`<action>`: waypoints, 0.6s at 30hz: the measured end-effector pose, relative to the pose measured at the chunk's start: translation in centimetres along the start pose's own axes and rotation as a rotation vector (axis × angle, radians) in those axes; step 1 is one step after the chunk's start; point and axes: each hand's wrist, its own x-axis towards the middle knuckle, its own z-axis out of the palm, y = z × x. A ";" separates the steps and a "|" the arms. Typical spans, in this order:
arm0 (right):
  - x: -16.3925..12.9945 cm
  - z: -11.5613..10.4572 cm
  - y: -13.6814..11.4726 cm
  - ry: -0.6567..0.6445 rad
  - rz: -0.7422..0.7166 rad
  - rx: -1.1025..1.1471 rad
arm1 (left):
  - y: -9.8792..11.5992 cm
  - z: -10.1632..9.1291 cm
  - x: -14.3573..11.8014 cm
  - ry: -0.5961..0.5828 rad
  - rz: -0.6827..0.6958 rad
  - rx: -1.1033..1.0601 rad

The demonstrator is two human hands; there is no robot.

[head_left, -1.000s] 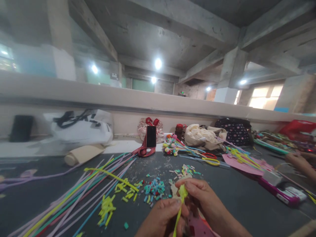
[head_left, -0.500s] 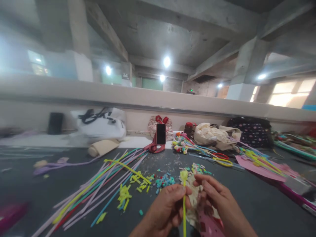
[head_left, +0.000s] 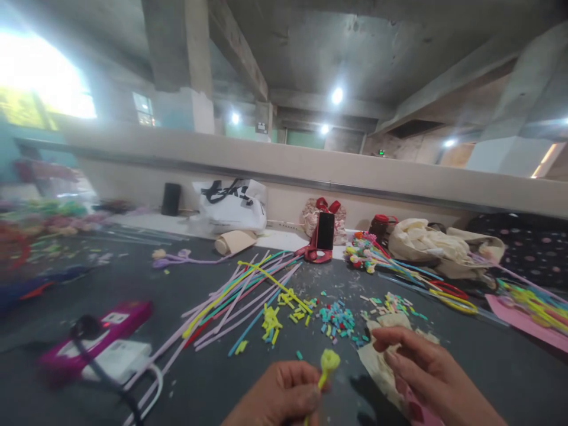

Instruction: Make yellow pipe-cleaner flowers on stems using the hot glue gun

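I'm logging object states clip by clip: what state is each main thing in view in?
Left hand: closed on the yellow stem
Yellow stem: held, rounded end uppermost
Right hand: fingers parted, apart from the stem
Phone: propped upright, screen dark
Bottle: standing, capped
Beige roll: rolled up, lying down
Yellow pieces: short, loosely heaped
Long strips: loosely spread out
Cream cloth: crumpled, partly hidden
Ceiling lamp: lit

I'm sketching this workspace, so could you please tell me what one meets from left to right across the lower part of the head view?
Magenta device, long coloured stems, left hand, yellow bunched-head stem held in its grip, cream cloth, right hand.
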 end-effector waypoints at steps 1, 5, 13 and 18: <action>0.3 0.4 -0.4 -0.011 -0.028 -0.041 | -0.2 -0.3 -0.2 0.018 0.023 -0.023; 1.6 2.0 -1.5 -0.141 -0.094 -0.207 | -0.2 -0.4 -1.1 0.091 0.119 -0.170; 6.3 5.1 -1.9 -0.345 -0.282 -0.698 | 0.8 -0.2 -3.0 0.410 0.273 -0.469; 9.3 6.5 -2.1 -0.366 -0.461 -0.959 | 0.8 -0.4 -2.9 0.353 0.216 -0.540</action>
